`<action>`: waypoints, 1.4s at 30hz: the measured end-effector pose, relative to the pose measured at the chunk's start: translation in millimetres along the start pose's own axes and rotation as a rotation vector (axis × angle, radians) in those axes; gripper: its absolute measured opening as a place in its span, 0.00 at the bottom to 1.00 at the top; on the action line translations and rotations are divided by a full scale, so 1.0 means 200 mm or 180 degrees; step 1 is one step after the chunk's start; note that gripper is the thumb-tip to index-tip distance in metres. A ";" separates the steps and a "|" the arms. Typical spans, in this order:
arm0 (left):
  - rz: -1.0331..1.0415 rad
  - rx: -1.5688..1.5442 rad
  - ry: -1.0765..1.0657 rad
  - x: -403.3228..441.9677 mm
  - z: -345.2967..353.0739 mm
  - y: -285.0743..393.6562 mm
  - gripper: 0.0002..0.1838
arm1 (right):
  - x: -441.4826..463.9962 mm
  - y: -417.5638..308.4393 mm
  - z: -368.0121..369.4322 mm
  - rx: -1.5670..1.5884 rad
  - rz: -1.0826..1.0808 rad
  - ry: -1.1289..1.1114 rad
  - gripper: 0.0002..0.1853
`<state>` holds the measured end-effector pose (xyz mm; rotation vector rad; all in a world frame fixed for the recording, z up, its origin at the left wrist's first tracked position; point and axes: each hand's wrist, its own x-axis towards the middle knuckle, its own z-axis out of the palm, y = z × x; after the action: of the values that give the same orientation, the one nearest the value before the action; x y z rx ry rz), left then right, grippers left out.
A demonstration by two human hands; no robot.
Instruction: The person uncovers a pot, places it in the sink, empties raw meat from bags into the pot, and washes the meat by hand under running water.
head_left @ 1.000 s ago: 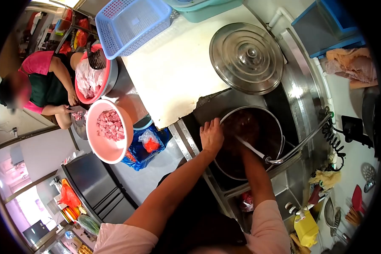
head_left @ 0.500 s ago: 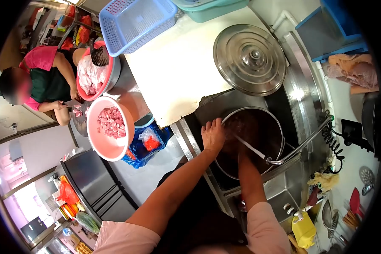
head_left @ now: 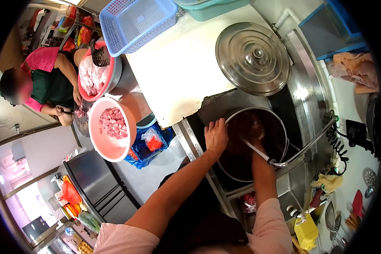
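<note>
A large metal pot stands in the steel sink, with dark reddish liquid inside. My left hand is closed over the pot's left rim, its fingertips on the edge. My right hand is down inside the pot, partly under the dark liquid; its fingers are too blurred and dim to make out. From the curved faucet pipe, a pale spout or stream reaches into the pot beside my right wrist. A round metal lid lies behind the pot, partly on the pale board.
At the left a co-worker holds a knife near cut meat. Beside them are a red-rimmed basin of meat and a pink bowl of meat pieces. A blue basket stands at the back; utensils hang right.
My right hand has moved up and right inside the pot and shows more above the liquid. My left hand stays at the rim. The co-worker's hands have shifted slightly.
</note>
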<state>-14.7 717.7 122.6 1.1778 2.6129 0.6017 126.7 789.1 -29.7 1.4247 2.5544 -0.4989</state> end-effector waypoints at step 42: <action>0.0058 0.0015 -0.0131 0.00 0.00 0.00 0.09 | -0.12 -0.20 0.01 0.0137 -0.0354 -0.0228 0.20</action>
<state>-15.3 717.8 121.9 1.2038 2.5735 0.5689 105.7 748.7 -16.4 1.2590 2.5907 -0.6143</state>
